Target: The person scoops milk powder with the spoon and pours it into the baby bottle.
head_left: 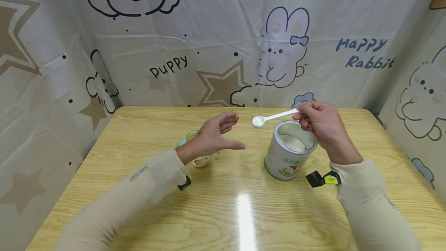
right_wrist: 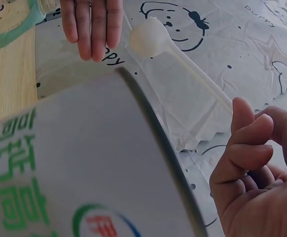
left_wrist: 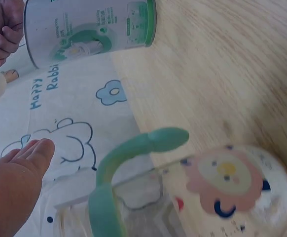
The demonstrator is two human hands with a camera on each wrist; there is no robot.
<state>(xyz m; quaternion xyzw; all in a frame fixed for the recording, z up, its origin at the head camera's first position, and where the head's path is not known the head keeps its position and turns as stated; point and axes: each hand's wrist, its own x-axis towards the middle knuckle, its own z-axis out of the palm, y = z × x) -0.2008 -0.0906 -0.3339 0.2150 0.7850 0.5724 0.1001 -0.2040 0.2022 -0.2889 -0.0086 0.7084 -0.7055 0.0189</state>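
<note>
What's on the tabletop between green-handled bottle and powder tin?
Head view: bare tabletop between bottle and tin; the left grip hovers near the bottle.

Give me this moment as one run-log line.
right hand: holds white scoop, powder in it | left hand: holds nothing, near bottle | can: uncovered, powder inside | bottle: upright on table

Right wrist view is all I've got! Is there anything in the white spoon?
Observer: Yes, the head view shows white powder in the scoop of the white spoon.
Child: Cool! What's inside the big can?
Observer: The head view looks into its open top, and there's white powder in there too.
Child: I see four fingers of the left hand. Where's its thumb?
Observer: In the head view, the thumb is spread away from those fingers and points toward the can.
</note>
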